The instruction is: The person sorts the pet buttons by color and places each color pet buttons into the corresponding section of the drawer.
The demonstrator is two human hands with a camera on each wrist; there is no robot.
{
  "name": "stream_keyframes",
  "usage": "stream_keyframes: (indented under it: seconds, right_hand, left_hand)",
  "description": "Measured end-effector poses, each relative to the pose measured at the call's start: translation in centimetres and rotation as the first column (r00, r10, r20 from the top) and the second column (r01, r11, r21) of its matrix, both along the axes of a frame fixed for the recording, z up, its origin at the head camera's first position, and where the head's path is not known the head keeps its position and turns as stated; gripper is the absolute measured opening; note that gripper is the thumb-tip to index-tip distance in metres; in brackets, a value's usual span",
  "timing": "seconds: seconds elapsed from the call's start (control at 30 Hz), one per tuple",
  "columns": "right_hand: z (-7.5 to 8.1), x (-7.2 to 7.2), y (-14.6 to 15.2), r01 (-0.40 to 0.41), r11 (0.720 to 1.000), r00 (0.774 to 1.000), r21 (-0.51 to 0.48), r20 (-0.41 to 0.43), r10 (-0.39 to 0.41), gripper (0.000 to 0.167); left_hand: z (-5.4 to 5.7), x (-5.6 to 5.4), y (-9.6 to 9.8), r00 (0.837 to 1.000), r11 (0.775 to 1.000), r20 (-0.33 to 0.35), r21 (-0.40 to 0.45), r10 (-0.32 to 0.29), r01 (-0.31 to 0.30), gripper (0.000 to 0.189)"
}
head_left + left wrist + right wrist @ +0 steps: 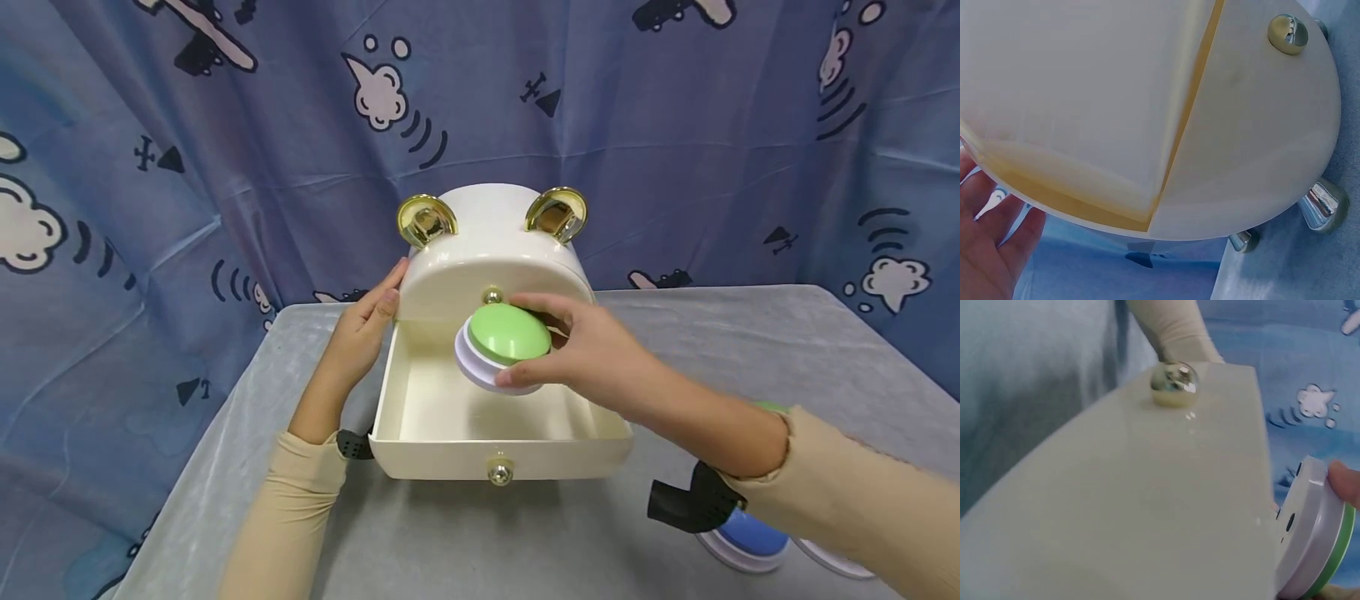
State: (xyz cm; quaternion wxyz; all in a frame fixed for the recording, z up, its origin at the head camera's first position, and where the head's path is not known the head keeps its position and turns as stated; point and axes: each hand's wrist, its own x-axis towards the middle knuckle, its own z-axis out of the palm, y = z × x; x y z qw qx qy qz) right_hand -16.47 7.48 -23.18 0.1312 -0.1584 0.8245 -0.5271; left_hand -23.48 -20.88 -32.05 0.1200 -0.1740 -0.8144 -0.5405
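Observation:
A white cabinet (pixel 487 221) with gold round ears stands on the table, its lower drawer (pixel 442 460) pulled out. Above the drawer's inside, my right hand (pixel 596 354) holds a green push button (pixel 510 333) by its pale round base, thumb in front and fingers behind. The button tilts, and its underside with dark holes shows in the right wrist view. My left hand (pixel 356 337) rests against the cabinet's left side, fingers extended along it; in the left wrist view the fingers (pixel 1019 240) lie beside the curved white edge.
A blue push button (pixel 753 535) sits at the front right, partly behind my right forearm. Another pale base (pixel 836 560) is beside it, mostly hidden by the sleeve. Gold knobs stick out from the drawer front and the upper panel. A patterned blue curtain (pixel 480 100) hangs behind the grey-covered table (pixel 712 333).

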Motion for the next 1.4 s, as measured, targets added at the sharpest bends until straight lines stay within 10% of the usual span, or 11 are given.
stream_keyframes:
  seconds: [0.8,1.4]
  right_hand:
    - [-3.1,-1.9,-6.0,0.028,0.997,0.984,0.074,0.176,-0.040,0.082]
    - [-4.5,-2.1,-7.8,0.117,0.980,0.982,0.162,0.125,-0.138,0.090]
  left_hand:
    - [0.0,0.0,-0.1,1.000,1.000,0.009,0.006,0.002,-0.003,0.046]
    - [-0.1,0.1,-0.1,1.000,1.000,-0.019,0.000,0.006,-0.006,0.046]
